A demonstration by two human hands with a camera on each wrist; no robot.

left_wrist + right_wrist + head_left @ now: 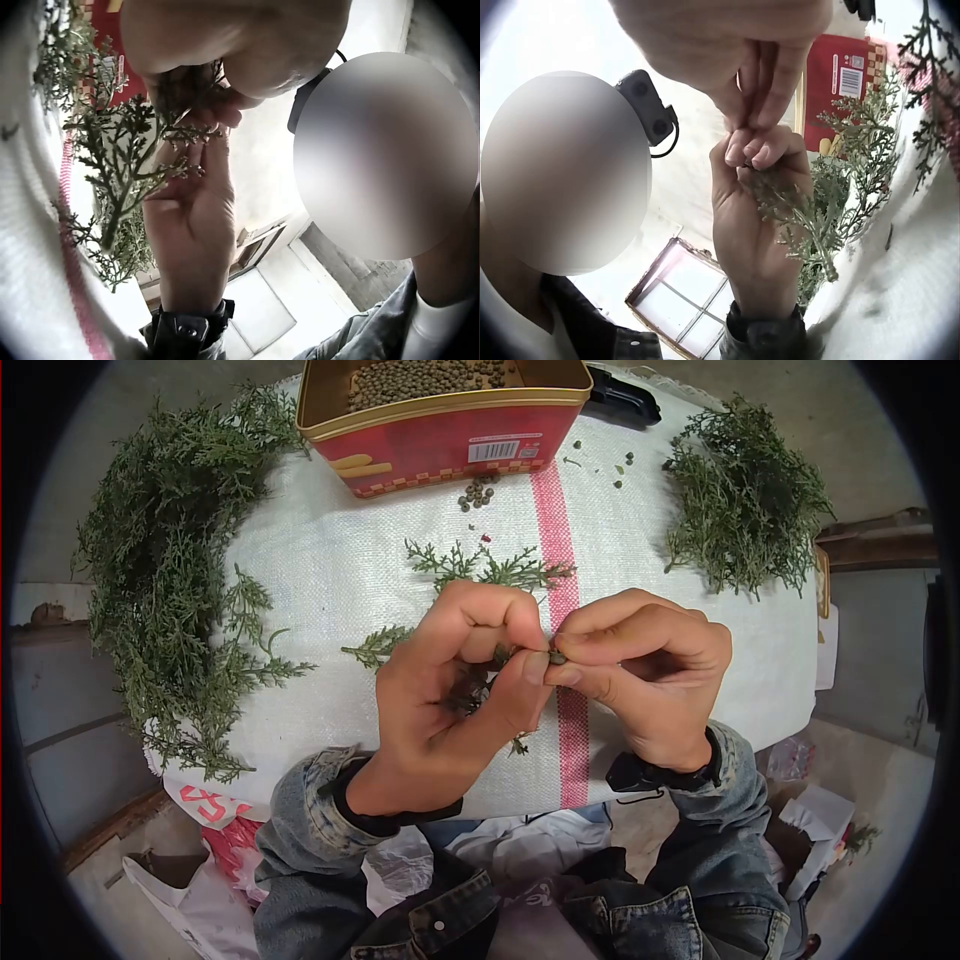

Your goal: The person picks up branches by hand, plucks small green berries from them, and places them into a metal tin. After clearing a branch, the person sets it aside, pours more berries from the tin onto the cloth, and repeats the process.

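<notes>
The person's hands meet just above the near middle of a white woven sack (330,560), close over its red stripe (555,520). The left hand (455,680) has its fingers curled round a green sprig (814,225), whose feathery tips stick out past the knuckles. The right hand (640,670) sits just beside it, thumb and forefinger pinched shut on a small dark berry (556,657) at the sprig's end, its other fingers folded in. At the far edge stands a red tin (440,435) holding a layer of brownish-green berries (425,378) (a few loose ones (478,492) lie on the sack just in front of it). A big heap of greenery (160,570) curves down the left side, and a smaller heap (745,500) lies at the far right.
</notes>
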